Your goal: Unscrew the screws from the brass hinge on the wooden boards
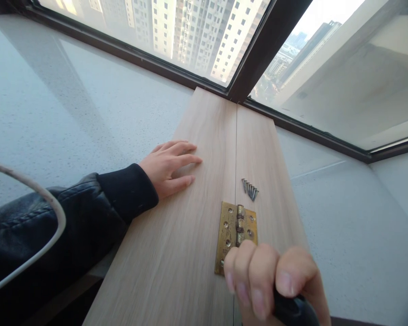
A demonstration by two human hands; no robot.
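My left hand (173, 167) lies with fingers spread on the wider pale wooden board (170, 235), near its left edge. In my right hand (275, 280), at the lower right, the fingers are wrapped round a black handle (294, 310); the rest of that tool is hidden or out of frame. Just beyond this hand a worn brass hinge (226, 235) lies opened flat across the seam between the two boards. Its lower right part is covered by my fingers, and several holes show in its leaves. Several screws (250, 189) lie side by side on the narrower board (263, 149), above the hinge.
The boards reach to a dark window frame (240, 90), with tall buildings outside the glass. On both sides is a pale speckled ledge (88, 104). A white cable (59, 222) curves in front of my left sleeve at the left edge.
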